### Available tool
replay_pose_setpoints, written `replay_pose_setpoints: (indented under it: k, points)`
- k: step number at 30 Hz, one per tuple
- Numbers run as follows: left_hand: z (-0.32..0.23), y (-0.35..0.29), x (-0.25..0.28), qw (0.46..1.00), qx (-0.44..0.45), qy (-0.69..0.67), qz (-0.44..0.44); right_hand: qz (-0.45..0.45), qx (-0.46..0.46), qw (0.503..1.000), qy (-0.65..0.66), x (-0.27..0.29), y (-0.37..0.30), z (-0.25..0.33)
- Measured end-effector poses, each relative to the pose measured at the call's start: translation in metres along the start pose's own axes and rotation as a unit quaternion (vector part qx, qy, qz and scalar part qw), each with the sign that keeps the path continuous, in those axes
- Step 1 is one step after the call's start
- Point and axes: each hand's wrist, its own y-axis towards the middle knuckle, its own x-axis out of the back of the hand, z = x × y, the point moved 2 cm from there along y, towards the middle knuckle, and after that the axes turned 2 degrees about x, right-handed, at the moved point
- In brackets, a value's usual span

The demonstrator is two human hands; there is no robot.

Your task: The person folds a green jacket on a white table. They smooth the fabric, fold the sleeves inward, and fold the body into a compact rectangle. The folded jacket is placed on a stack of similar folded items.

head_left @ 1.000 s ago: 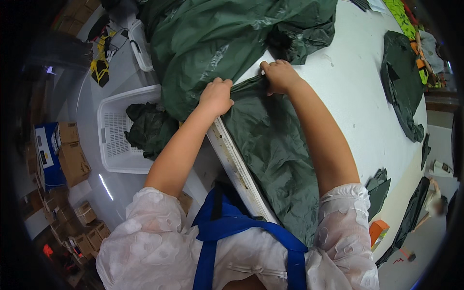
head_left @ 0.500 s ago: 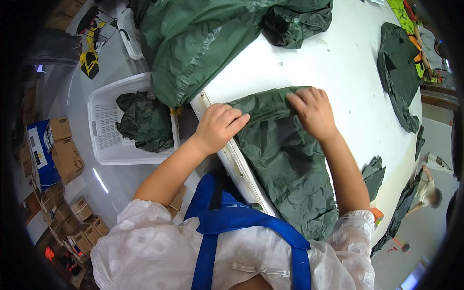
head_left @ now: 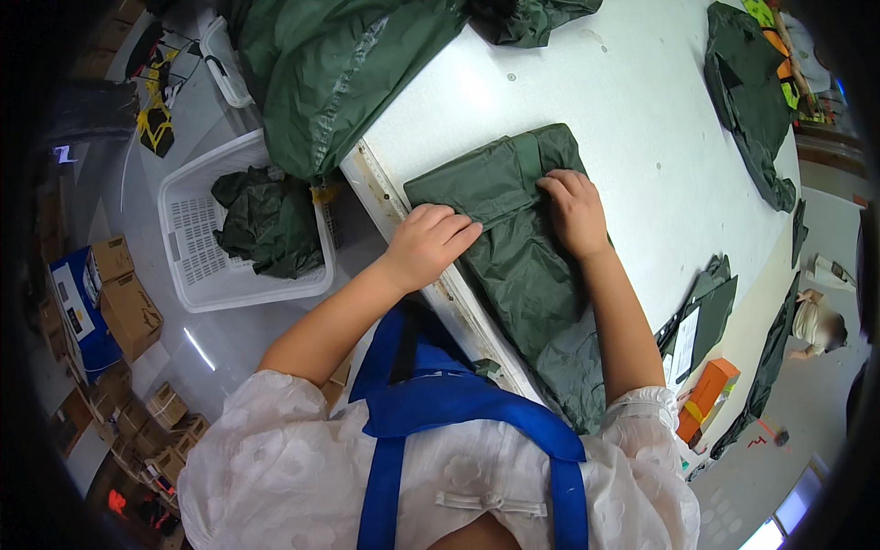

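Note:
A dark green waterproof garment [head_left: 495, 179] lies on the white table in front of me, its far part folded into a flat, thick panel. The crinkled near part trails over the table's edge toward my body. My left hand [head_left: 429, 246] grips the left side at the fold, fingers curled over the cloth near the table edge. On the right side, my right hand [head_left: 576, 213] grips the garment with bent fingers, its thumb hidden. Both hands rest at about the same fold line.
A larger heap of green cloth [head_left: 339, 73] hangs over the table's left edge, above a white plastic basket [head_left: 179, 247] holding more green cloth. Another green garment [head_left: 747, 101] lies at the far right. Nearer are an orange box [head_left: 708, 392] and cardboard boxes [head_left: 133, 312]. A person [head_left: 816, 323] is at far right.
The far part of the garment has turned over from a raised roll into a flat panel beyond my hands. My hands have come slightly nearer to me on the cloth.

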Motion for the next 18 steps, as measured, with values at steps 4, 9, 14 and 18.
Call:
replay_pose_setpoints:
  k: [4,9,14,18]
  points:
    - [0.001,-0.001,-0.007,0.999,0.033,-0.032,-0.006,0.106,-0.134,0.977,0.125,0.021,0.019,0.007]
    - [0.000,0.022,0.011,0.992,0.058,-0.051,-0.095,0.092,-0.184,0.960,0.193,0.008,0.034,-0.001]
    - [-0.005,0.015,-0.017,0.999,0.031,-0.019,0.013,0.069,-0.181,0.957,0.215,0.003,0.029,-0.013]
    - [-0.003,0.002,-0.031,0.996,0.064,-0.031,0.054,0.004,-0.194,0.954,0.227,-0.005,0.017,-0.018]
